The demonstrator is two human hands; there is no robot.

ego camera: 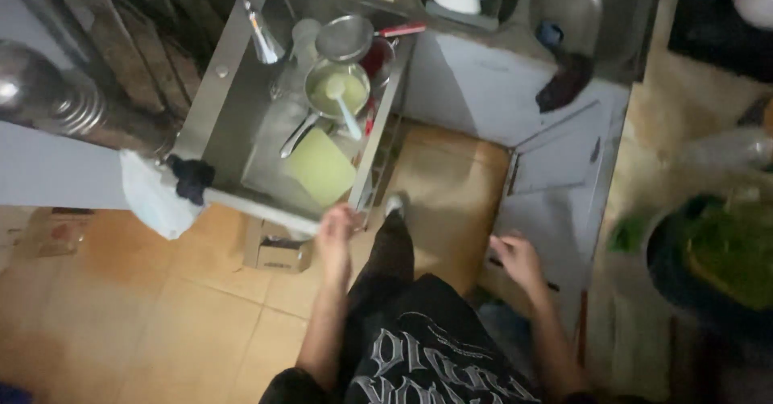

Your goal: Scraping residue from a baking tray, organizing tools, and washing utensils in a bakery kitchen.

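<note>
Head view: I stand at a steel sink (233,90).
Left hand (336,231): my fingers curl at the sink's rim, beside a pale green cutting board (320,166).
Right hand (517,261): fingers loosely spread, empty, near the grey cabinet door (555,162).

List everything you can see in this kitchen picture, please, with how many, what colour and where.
Sink: one, steel, upper left.
Cutting board: one, pale green, in the sink.
Pot: one, steel, in the sink behind the board.
Ladle: one, pale, resting in the pot.
Strainer: one, metal with red handle, above the pot.
Cloth: one, dark, on the sink's front rim.
Cardboard box: one, brown, on the floor under the sink.
Bowl of greens: one, dark, right edge.
Left hand: at the sink's front corner.
Right hand: near the cabinet, empty.
</note>
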